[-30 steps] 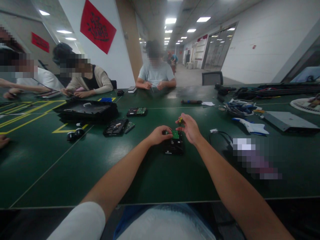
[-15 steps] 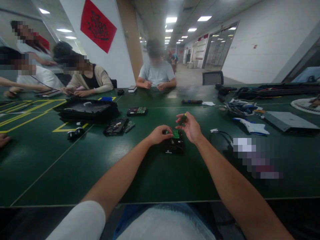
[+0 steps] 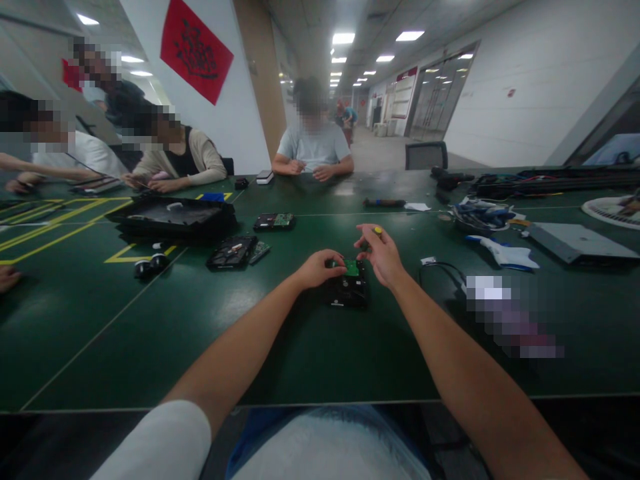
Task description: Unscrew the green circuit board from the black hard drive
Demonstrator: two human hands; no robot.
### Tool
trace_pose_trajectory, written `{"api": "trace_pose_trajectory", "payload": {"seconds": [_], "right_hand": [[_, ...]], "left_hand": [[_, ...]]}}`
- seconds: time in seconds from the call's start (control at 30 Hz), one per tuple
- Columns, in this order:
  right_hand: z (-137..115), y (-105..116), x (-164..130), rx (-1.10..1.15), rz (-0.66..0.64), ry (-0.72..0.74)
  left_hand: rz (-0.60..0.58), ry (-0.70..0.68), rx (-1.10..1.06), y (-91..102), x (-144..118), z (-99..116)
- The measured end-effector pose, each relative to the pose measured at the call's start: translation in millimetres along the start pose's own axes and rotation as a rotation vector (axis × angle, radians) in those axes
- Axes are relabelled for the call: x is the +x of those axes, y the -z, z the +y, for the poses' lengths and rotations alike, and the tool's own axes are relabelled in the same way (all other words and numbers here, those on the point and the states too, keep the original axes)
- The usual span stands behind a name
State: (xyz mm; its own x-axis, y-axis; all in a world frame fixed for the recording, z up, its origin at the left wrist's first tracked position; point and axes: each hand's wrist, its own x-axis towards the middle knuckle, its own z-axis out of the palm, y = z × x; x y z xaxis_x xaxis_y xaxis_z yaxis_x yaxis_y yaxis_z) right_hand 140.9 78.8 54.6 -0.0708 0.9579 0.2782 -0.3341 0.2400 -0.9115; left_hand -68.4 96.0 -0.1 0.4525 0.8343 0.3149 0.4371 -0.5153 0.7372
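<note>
- Left hand (image 3: 320, 268) was clamped on the hard drive (image 3: 349, 291), pinning it flat on the green table (image 3: 150, 333), pretty much dead center.
- Right hand (image 3: 381, 255) pinched a small screwdriver (image 3: 373, 236) upright over the drive's green board (image 3: 351, 268), so the tip met the screws.

Black hard drive (image 3: 349, 291), green board up

Electronics workshop: long green worktable (image 3: 150, 333) strewn with dismantled drives (image 3: 233, 253) and cables (image 3: 477, 215).
</note>
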Motion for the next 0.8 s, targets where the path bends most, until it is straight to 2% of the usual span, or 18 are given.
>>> {"api": "trace_pose_trajectory", "payload": {"seconds": [0.27,0.43,0.67,0.8], "right_hand": [[1.4,-1.3,1.1,0.055,0.026,-0.034],[-1.9,0.0,0.4,0.119,-0.049,-0.06],[-1.4,-2.1,-1.0,0.043,-0.014,-0.017],[-1.7,-3.2,-3.1,0.038,-0.043,-0.021]], "left_hand": [[-0.005,0.015,0.017,-0.5,0.4,0.4],[-0.003,0.002,-0.007,-0.7,0.0,2.1],[0.001,0.014,-0.004,-0.4,-0.2,0.6],[-0.005,0.03,-0.01,-0.7,0.0,-0.4]]}}
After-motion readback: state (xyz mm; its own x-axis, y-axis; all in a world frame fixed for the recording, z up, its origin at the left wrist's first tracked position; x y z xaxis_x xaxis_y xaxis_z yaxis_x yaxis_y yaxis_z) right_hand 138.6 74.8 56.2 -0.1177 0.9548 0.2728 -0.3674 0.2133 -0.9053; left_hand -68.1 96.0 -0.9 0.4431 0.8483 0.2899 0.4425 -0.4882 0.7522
